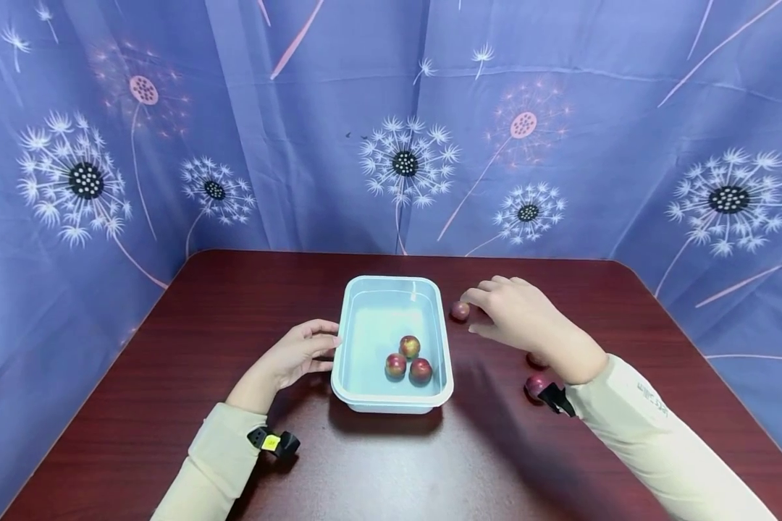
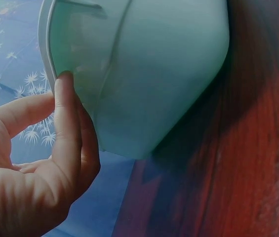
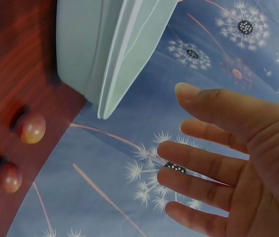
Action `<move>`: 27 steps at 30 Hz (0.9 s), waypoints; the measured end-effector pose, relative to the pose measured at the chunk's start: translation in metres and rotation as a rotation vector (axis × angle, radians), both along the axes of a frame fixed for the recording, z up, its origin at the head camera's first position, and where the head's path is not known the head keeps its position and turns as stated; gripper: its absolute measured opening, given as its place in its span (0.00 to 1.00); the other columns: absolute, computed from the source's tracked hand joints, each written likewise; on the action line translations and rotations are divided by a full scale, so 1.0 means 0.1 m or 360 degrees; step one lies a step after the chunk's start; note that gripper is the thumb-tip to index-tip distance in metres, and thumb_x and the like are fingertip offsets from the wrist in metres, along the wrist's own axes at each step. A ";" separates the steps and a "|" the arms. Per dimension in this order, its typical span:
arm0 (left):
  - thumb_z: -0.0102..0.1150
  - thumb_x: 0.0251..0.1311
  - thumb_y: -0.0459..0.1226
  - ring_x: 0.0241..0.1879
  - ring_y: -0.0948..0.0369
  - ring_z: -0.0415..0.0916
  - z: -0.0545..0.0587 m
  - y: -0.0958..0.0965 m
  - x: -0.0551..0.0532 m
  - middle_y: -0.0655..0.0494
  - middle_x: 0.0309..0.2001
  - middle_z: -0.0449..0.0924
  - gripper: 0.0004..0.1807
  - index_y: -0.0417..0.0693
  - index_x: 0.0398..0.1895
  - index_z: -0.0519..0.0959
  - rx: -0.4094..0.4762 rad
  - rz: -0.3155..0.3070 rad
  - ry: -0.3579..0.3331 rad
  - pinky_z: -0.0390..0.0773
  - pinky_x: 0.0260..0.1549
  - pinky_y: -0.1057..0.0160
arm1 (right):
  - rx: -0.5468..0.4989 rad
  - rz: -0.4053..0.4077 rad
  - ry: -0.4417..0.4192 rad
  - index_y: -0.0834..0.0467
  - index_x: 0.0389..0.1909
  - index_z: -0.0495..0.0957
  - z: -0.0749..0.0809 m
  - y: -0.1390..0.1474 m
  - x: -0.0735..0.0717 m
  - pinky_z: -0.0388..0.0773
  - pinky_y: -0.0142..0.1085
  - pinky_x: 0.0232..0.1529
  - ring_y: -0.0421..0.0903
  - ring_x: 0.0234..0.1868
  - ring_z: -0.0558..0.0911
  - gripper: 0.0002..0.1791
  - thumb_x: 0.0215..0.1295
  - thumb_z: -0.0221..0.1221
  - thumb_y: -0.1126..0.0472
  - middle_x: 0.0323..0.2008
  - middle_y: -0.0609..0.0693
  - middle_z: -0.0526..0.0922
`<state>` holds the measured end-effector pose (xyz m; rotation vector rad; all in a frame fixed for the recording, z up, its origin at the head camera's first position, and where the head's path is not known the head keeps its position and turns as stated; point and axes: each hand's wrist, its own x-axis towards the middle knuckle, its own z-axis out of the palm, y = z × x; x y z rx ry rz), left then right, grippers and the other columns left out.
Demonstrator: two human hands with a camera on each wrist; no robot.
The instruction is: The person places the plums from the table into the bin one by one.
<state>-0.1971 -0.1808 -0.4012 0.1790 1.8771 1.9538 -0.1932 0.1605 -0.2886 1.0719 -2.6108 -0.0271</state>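
Observation:
A pale blue plastic tub (image 1: 391,409) stands mid-table with three red-and-yellow plums (image 1: 410,346) inside. At its left side my left hand (image 1: 300,353) touches the rim with extended fingertips (image 2: 65,81), which lie against the outer wall in the left wrist view. To the right of the tub, my right hand (image 1: 518,312) hovers over the table with spread, slightly bent fingers. Nothing lies between thumb and fingers (image 3: 198,158) in the right wrist view. One plum (image 1: 460,311) sits on the table by those fingertips, close to the tub's right rim.
More plums (image 1: 536,387) lie on the dark red-brown table (image 1: 261,289) under the right wrist, partly hidden by it. A blue curtain (image 1: 326,181) with dandelion prints hangs behind and along both sides. Black straps (image 1: 274,441) sit on both wrists.

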 end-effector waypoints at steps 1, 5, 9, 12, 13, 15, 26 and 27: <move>0.51 0.64 0.34 0.40 0.63 0.78 0.00 0.00 0.00 0.52 0.43 0.78 0.24 0.30 0.59 0.62 0.0005 0.0002 0.0001 0.80 0.41 0.62 | -0.0002 0.0000 -0.0001 0.57 0.36 0.79 0.00 0.02 0.00 0.72 0.42 0.31 0.49 0.31 0.76 0.16 0.45 0.71 0.58 0.27 0.48 0.79; 0.52 0.64 0.34 0.40 0.63 0.78 -0.01 0.00 0.00 0.52 0.42 0.78 0.24 0.29 0.59 0.62 0.0007 -0.0003 0.0010 0.80 0.41 0.62 | 0.0010 -0.0017 0.0001 0.57 0.38 0.80 0.02 0.07 0.03 0.72 0.42 0.31 0.48 0.31 0.76 0.17 0.45 0.71 0.58 0.27 0.47 0.78; 0.51 0.64 0.33 0.40 0.63 0.78 0.01 0.00 0.01 0.52 0.43 0.78 0.23 0.30 0.59 0.62 0.0004 -0.0001 0.0009 0.80 0.41 0.62 | 0.0033 -0.0054 0.0002 0.57 0.37 0.79 0.03 0.13 0.05 0.73 0.44 0.32 0.49 0.33 0.77 0.18 0.45 0.72 0.58 0.28 0.48 0.79; 0.51 0.64 0.33 0.39 0.64 0.78 0.03 0.00 0.03 0.52 0.42 0.78 0.23 0.29 0.59 0.62 0.0005 0.0006 0.0002 0.80 0.41 0.62 | 0.0052 -0.0072 0.0001 0.57 0.38 0.80 0.04 0.16 0.06 0.74 0.44 0.32 0.50 0.33 0.78 0.18 0.45 0.72 0.58 0.29 0.49 0.80; 0.50 0.64 0.33 0.39 0.64 0.78 0.04 0.00 0.03 0.53 0.42 0.78 0.23 0.29 0.59 0.62 0.0005 0.0008 0.0001 0.80 0.40 0.62 | 0.0057 -0.0075 0.0001 0.57 0.38 0.80 0.03 0.18 0.06 0.74 0.44 0.32 0.50 0.33 0.78 0.18 0.45 0.72 0.58 0.29 0.49 0.80; 0.51 0.64 0.33 0.39 0.64 0.78 0.03 0.00 0.03 0.53 0.41 0.79 0.24 0.28 0.59 0.61 0.0004 0.0007 0.0004 0.80 0.41 0.63 | 0.0063 -0.0079 0.0005 0.58 0.38 0.80 0.03 0.20 0.07 0.74 0.45 0.32 0.50 0.33 0.78 0.18 0.45 0.72 0.58 0.30 0.49 0.81; 0.58 0.61 0.39 0.40 0.63 0.79 0.01 -0.01 0.03 0.52 0.43 0.79 0.25 0.33 0.55 0.66 0.0058 -0.0060 0.0071 0.81 0.40 0.62 | 0.0202 -0.0059 -0.0010 0.57 0.37 0.78 -0.01 0.27 0.12 0.73 0.43 0.30 0.49 0.32 0.77 0.19 0.43 0.73 0.56 0.26 0.46 0.77; 0.57 0.61 0.39 0.40 0.63 0.79 0.01 -0.01 0.02 0.51 0.43 0.79 0.25 0.33 0.56 0.65 0.0053 -0.0055 0.0066 0.81 0.41 0.61 | 0.0208 -0.0058 -0.0014 0.57 0.36 0.78 -0.02 0.28 0.13 0.73 0.43 0.30 0.49 0.32 0.77 0.19 0.43 0.73 0.56 0.26 0.46 0.77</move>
